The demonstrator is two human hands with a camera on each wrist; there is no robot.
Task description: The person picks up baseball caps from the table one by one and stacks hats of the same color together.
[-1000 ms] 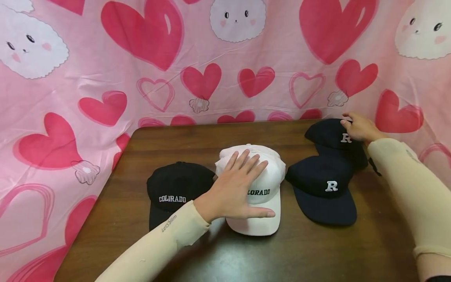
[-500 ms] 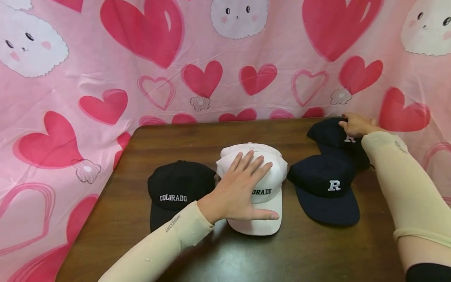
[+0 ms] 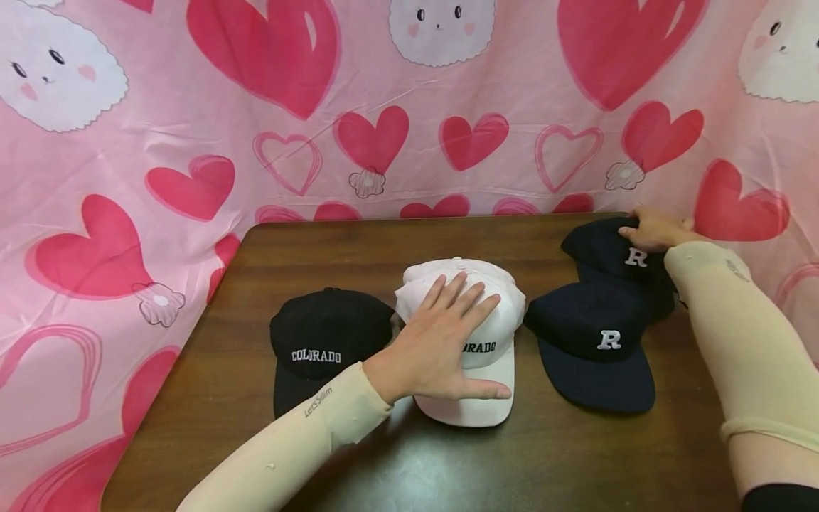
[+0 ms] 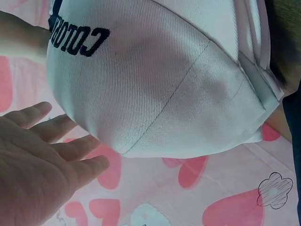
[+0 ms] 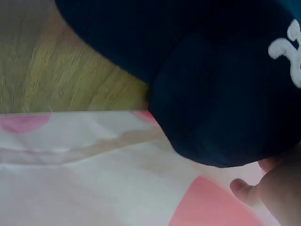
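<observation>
My left hand [image 3: 438, 348] lies with fingers spread over a white cap [image 3: 489, 313] lettered COLORADO; in the left wrist view the crown of this white cap [image 4: 150, 84] is close up beside the fingers [image 4: 70, 146]. At the far right corner, my right hand [image 3: 655, 231] touches the top of a navy cap [image 3: 604, 245] with a white R. The right wrist view has this hand [image 5: 277, 188] at the cap's [image 5: 225, 94] rear edge, some fingers hidden, so a hold cannot be made out.
In front of the far navy cap sits another navy cap [image 3: 589, 320] with an R, overlapping it. A black COLORADO cap [image 3: 329, 323] is left of the white one. All lie on a brown wooden table [image 3: 307, 256]. A pink heart-print cloth [image 3: 409, 99] hangs behind.
The far navy cap and the right hand have shifted slightly towards the front cap. My left hand stays on the white cap. The whole view drifts a little.
</observation>
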